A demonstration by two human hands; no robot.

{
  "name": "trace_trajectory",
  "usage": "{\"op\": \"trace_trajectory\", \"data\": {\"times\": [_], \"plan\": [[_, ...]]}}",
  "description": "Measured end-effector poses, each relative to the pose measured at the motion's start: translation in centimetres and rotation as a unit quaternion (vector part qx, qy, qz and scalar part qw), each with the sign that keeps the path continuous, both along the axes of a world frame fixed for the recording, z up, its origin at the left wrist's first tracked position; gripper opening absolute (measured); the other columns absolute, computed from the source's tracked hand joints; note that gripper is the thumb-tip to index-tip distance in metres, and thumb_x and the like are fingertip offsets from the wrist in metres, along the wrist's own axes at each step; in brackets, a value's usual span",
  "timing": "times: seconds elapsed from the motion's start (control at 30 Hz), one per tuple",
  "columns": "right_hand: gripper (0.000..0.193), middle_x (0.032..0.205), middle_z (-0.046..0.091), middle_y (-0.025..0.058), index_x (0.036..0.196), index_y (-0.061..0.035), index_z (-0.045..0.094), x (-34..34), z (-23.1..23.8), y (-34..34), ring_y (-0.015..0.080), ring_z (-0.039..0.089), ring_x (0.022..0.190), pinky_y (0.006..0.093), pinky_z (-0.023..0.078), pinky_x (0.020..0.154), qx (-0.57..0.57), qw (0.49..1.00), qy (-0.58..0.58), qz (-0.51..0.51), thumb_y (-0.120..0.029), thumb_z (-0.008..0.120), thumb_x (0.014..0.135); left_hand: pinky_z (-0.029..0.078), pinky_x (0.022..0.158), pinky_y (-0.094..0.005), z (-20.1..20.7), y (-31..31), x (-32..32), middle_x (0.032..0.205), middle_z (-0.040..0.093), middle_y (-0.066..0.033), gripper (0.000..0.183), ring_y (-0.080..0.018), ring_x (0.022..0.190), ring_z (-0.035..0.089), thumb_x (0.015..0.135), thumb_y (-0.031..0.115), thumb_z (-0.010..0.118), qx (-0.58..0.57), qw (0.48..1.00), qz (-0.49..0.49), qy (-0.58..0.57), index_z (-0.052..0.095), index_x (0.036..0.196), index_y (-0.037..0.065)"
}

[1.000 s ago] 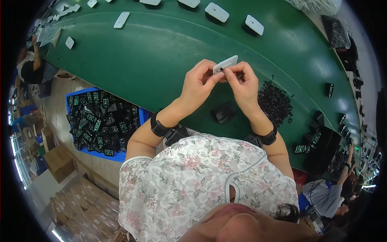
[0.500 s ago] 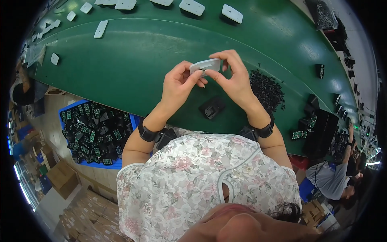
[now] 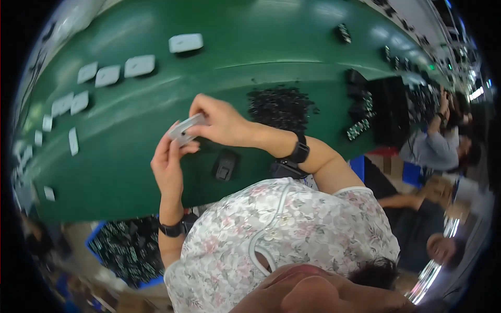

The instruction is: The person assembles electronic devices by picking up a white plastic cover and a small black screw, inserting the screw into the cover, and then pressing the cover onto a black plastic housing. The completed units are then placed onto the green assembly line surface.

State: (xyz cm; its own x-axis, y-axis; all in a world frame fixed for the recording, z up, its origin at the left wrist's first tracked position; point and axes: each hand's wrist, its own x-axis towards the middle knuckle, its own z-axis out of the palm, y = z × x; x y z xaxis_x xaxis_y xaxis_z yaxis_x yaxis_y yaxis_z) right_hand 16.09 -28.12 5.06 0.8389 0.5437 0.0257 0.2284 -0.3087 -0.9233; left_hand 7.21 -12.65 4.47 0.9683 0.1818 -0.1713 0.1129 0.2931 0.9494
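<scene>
Between my two hands is a flat white plastic cover (image 3: 180, 127) with rounded corners, held tilted above the green table. My left hand (image 3: 168, 159) grips its near left side, with the fingers bent round the edge. My right hand (image 3: 216, 124) pinches the far right end, the thumb pressed against its face. A small dark spot shows on the cover near the right thumb; I cannot tell if it is a hole or a part. Just nearer to me, a black plastic housing (image 3: 226, 165) rests on the table. A heap of small black parts (image 3: 279, 107) lies beyond my right forearm.
Several white covers (image 3: 140, 65) are spread over the green table (image 3: 250, 44) at the far left. Right of the heap stand a black box (image 3: 389, 107) and green circuit boards (image 3: 358, 129). A blue bin (image 3: 96, 242) of boards sits below the table's near edge. Other people are at the right.
The whole view has turned, so the table things sit further left and another person shows at the lower right. Both hands still hold the white cover, now tilted differently.
</scene>
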Motion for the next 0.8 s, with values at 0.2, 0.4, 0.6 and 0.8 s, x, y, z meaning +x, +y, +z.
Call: {"op": "trace_trajectory", "data": {"times": [0.2, 0.4, 0.6, 0.8], "plan": [[0.040, 0.093, 0.057, 0.0067, 0.113, -0.0049, 0.054, 3.6, 3.4, -3.4, 0.0149, 0.055, 0.082, 0.0283, 0.046, 0.074, 0.068, 0.996, 0.056, 0.007, -0.014, 0.073, 0.079, 0.048, 0.053, -0.0228, -2.5, 4.3, 1.6, 0.081, 0.060, -0.0136, 0.022, -0.0146, 0.060, 0.059, 0.098, 0.011, 0.044, 0.086, 0.996, -0.004, -0.022, 0.042, 0.116, -0.001], [0.062, 0.120, 0.059, 0.0204, 0.126, -0.0010, 0.053, 16.5, 6.9, -26.0, 0.0355, 0.054, 0.113, 0.0433, 0.043, 0.096, -0.486, 0.745, -0.365, -0.274, -0.045, 0.065, 0.084, 0.050, 0.072, -0.0386, -4.3, 7.5, 2.4, 0.094, 0.063, -0.0148, 0.016, -0.0310, 0.086, 0.063, 0.090, 0.016, 0.052, 0.393, 0.919, 0.002, -0.027, 0.062, 0.098, 0.007], [0.052, 0.113, 0.059, 0.0236, 0.124, 0.0023, 0.051, 26.9, -1.6, -42.3, 0.0323, 0.058, 0.105, 0.0392, 0.044, 0.094, -0.426, 0.856, -0.231, -0.178, -0.025, 0.067, 0.084, 0.048, 0.075, -0.0427, -2.8, 7.1, 2.0, 0.099, 0.056, -0.0118, 0.019, -0.0338, 0.090, 0.058, 0.079, 0.006, 0.055, 0.519, 0.854, -0.028, 0.016, 0.058, 0.096, 0.014], [0.027, 0.084, 0.070, 0.0114, 0.090, 0.0057, 0.067, 22.0, 2.7, -30.5, 0.0205, 0.062, 0.071, 0.0355, 0.049, 0.071, -0.328, 0.913, -0.162, -0.180, -0.021, 0.064, 0.084, 0.049, 0.073, -0.0422, -3.1, 6.5, 1.6, 0.098, 0.049, -0.0173, 0.021, -0.0375, 0.082, 0.057, 0.081, 0.018, 0.062, 0.435, 0.899, 0.053, 0.009, 0.055, 0.096, 0.004]]}}
